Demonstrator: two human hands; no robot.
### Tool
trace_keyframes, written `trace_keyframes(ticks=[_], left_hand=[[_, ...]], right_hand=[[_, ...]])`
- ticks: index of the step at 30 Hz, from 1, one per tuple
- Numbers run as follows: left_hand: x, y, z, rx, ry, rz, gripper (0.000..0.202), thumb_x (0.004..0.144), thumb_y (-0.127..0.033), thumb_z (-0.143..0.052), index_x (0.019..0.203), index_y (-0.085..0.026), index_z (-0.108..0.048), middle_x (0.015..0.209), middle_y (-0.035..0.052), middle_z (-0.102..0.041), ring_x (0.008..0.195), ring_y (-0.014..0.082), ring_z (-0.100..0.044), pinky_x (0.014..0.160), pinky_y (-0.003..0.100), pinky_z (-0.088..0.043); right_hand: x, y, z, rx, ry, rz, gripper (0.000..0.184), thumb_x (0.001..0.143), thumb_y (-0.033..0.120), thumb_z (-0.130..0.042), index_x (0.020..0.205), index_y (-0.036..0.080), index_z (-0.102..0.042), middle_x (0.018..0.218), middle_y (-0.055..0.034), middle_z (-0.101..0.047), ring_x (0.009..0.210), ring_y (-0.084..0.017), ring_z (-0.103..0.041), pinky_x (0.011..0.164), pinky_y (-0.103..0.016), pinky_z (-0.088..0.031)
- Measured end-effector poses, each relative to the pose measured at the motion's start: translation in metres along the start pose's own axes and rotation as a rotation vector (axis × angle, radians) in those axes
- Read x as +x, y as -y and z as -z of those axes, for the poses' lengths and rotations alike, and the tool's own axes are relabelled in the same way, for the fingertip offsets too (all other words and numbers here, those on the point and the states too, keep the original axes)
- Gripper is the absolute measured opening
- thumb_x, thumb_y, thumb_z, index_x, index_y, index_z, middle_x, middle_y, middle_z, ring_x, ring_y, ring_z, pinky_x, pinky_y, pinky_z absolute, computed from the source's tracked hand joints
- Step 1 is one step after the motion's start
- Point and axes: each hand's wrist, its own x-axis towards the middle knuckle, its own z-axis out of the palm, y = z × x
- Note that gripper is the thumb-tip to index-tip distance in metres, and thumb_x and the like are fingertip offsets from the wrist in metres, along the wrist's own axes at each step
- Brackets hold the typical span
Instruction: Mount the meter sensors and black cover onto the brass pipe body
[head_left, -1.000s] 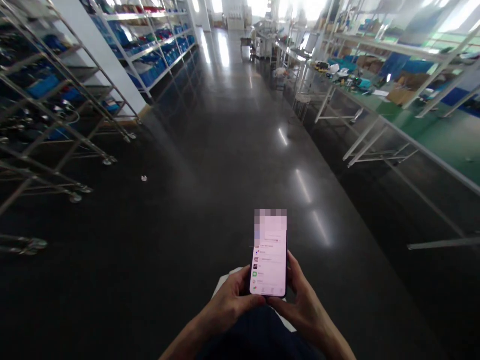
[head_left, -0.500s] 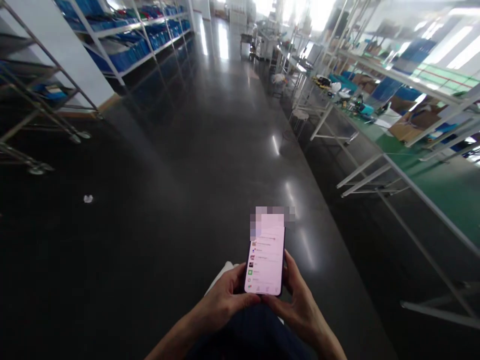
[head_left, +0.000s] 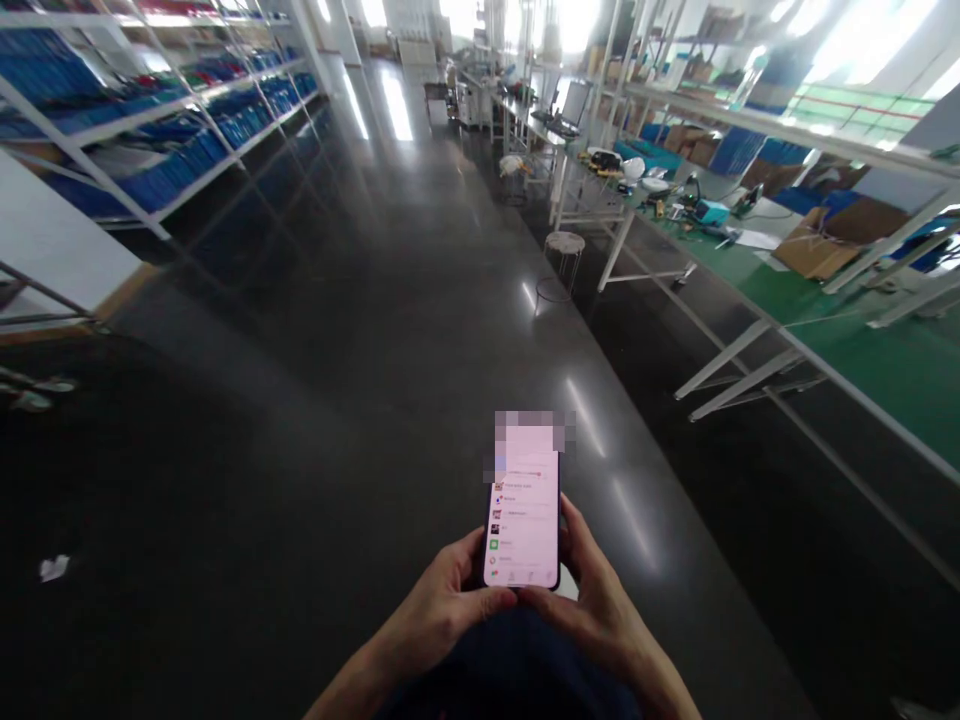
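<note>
A smartphone (head_left: 523, 530) with a lit, pale pinkish screen is held upright in front of my body, low in the head view. Its screen shows a list with small icons, and the top part is pixelated. My left hand (head_left: 450, 595) grips the phone's left edge, thumb at the lower corner. On the other side my right hand (head_left: 589, 580) wraps the right edge, its thumb also at the bottom. The fingers behind the phone are hidden.
Dark glossy floor (head_left: 300, 400) stretches ahead. Green-topped workbenches (head_left: 847, 350) with tools and a cardboard box (head_left: 817, 245) line the right, a round stool (head_left: 564, 243) beside them. Shelves of blue bins (head_left: 165, 180) stand left. A white scrap (head_left: 54, 568) lies on the floor.
The surroundings have shifted as I moved forward: the floor scrap is now nearer and farther left, and the wheeled rack has mostly left the view. Both hands still hold the phone.
</note>
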Motion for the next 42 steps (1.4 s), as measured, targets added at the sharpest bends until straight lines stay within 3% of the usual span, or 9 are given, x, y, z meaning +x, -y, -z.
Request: trace_keyframes(ticks=[6,12,18,22,25,31,36,42], left_hand=[[0.153,-0.077,0.041,-0.021,-0.112,-0.027,0.049,0.079,-0.016,-0.072,0.124,-0.013,-0.051,0.126,0.0143,-0.055,0.117,0.0302,-0.051,0.104,0.045,-0.040],[0.298,-0.152,0.119,-0.087,-0.113,-0.067,0.053,0.081,-0.016,-0.070,0.128,-0.013,-0.048,0.128,0.0141,-0.053,0.119,0.0287,-0.050,0.104,0.044,-0.040],[0.451,-0.258,0.204,-0.017,-0.055,-0.029,0.054,0.079,-0.016,-0.072,0.127,-0.013,-0.048,0.128,0.0142,-0.053,0.118,0.0293,-0.050,0.105,0.044,-0.039],[0.550,-0.326,0.241,0.008,0.027,0.029,0.054,0.080,-0.016,-0.071,0.128,-0.012,-0.047,0.127,0.0144,-0.054,0.118,0.0300,-0.050,0.104,0.044,-0.040],[0.625,-0.361,0.262,0.020,0.069,0.077,0.054,0.081,-0.017,-0.071,0.129,-0.012,-0.046,0.127,0.0147,-0.054,0.117,0.0296,-0.051,0.103,0.043,-0.042],[0.780,-0.402,0.288,0.078,0.091,0.110,0.056,0.080,-0.018,-0.071,0.130,-0.013,-0.045,0.127,0.0144,-0.053,0.117,0.0290,-0.051,0.102,0.041,-0.042],[0.910,-0.437,0.282,0.117,0.035,0.085,0.056,0.080,-0.020,-0.071,0.129,-0.013,-0.046,0.126,0.0144,-0.055,0.116,0.0290,-0.052,0.099,0.040,-0.043],[1.050,-0.480,0.273,0.120,-0.015,0.074,0.054,0.080,-0.020,-0.071,0.128,-0.014,-0.048,0.125,0.0133,-0.055,0.114,0.0288,-0.053,0.099,0.040,-0.043]], right_hand=[[0.163,0.053,0.092,-0.043,0.088,-0.014,0.088,0.075,0.023,-0.071,0.143,0.021,-0.015,0.135,-0.0136,-0.052,0.121,-0.024,-0.052,0.101,-0.041,-0.044],[0.334,0.087,0.152,-0.023,0.125,-0.017,0.085,0.075,0.025,-0.071,0.142,0.026,-0.018,0.136,-0.0109,-0.051,0.123,-0.022,-0.052,0.103,-0.040,-0.044],[0.509,0.135,0.203,-0.008,0.026,-0.001,0.088,0.075,0.027,-0.072,0.143,0.024,-0.016,0.138,-0.0140,-0.049,0.124,-0.025,-0.050,0.102,-0.043,-0.045],[0.605,0.170,0.243,-0.006,-0.062,0.002,0.086,0.075,0.028,-0.071,0.142,0.025,-0.018,0.133,-0.0133,-0.053,0.118,-0.026,-0.055,0.099,-0.044,-0.046],[0.667,0.183,0.280,0.012,-0.118,0.008,0.086,0.075,0.029,-0.072,0.143,0.026,-0.019,0.132,-0.0114,-0.054,0.115,-0.025,-0.056,0.099,-0.043,-0.046],[0.782,0.192,0.381,0.047,-0.173,0.029,0.088,0.075,0.030,-0.071,0.144,0.027,-0.016,0.133,-0.0102,-0.053,0.116,-0.024,-0.055,0.099,-0.040,-0.046],[0.875,0.223,0.482,0.049,-0.172,0.088,0.077,0.079,0.032,-0.067,0.142,0.026,-0.022,0.128,-0.0109,-0.056,0.110,-0.023,-0.059,0.095,-0.039,-0.049],[0.982,0.268,0.592,0.051,-0.304,0.066,0.042,0.092,0.043,-0.043,0.129,0.024,-0.043,0.126,-0.0090,-0.059,0.110,-0.020,-0.059,0.089,-0.032,-0.051]])
